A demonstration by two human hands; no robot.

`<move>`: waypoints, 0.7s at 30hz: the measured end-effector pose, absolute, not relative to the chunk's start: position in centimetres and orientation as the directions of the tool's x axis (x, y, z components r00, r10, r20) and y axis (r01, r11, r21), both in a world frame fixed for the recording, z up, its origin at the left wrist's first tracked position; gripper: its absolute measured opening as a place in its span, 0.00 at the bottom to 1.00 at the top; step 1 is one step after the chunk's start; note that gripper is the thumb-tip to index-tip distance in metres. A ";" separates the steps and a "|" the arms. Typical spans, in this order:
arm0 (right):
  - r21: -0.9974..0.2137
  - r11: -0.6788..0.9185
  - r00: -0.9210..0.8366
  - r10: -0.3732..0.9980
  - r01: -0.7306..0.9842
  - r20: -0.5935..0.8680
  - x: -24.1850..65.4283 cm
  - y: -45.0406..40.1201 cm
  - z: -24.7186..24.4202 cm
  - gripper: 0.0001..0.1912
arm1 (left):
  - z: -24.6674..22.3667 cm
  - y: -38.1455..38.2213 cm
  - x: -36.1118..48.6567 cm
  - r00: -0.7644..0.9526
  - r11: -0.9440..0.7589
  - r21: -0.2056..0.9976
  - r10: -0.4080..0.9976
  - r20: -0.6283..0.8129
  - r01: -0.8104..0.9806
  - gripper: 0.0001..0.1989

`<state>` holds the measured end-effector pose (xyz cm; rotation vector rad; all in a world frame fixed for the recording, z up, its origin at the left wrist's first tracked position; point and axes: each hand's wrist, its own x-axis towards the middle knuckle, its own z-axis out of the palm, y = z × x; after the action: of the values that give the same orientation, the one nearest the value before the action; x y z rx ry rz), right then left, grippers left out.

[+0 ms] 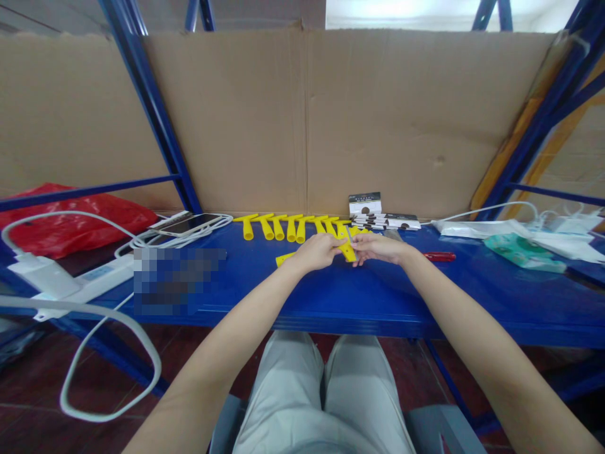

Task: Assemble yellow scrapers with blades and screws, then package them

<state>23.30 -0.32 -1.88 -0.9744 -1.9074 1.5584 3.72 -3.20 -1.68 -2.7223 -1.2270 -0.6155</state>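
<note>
My left hand [322,251] is closed on a yellow plastic handle [348,251], the same kind as those lined up behind it. From the other side, my right hand [378,248] pinches at this piece, its thumb and fingers against the edge. A thin greyish strip shows on the piece between the hands; its kind is too small to tell. Beneath my left wrist lies another yellow piece [282,259], partly covered. Behind the hands stands a row of T-shaped yellow handles [279,230] with round hollow ends facing me; my fingers hide some.
Small black-and-white packets [385,221] are stacked at the cardboard wall [302,126]. A red screwdriver [439,256] lies right of my right wrist. On the left are a phone [186,224], white cables, a power strip [94,280] and a red bag [70,214]; a green packet [522,252] is right.
</note>
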 end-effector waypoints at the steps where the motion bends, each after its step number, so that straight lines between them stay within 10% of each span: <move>1: -0.979 0.076 -0.651 0.756 0.190 -0.068 23.2 -0.4 -2.0 0.06 | -1.6 -3.2 3.7 0.587 -0.664 0.077 0.703 0.401 0.744 0.15; 21: -0.995 0.085 -0.633 0.773 0.056 0.030 22.0 -0.9 -2.0 0.09 | -1.8 -3.8 3.6 0.521 -0.576 0.010 0.747 0.414 0.818 0.26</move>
<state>21.96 -0.86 -2.00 -0.8179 -1.7899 1.6012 3.65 -3.78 -1.84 -2.5729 -1.3387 -0.5652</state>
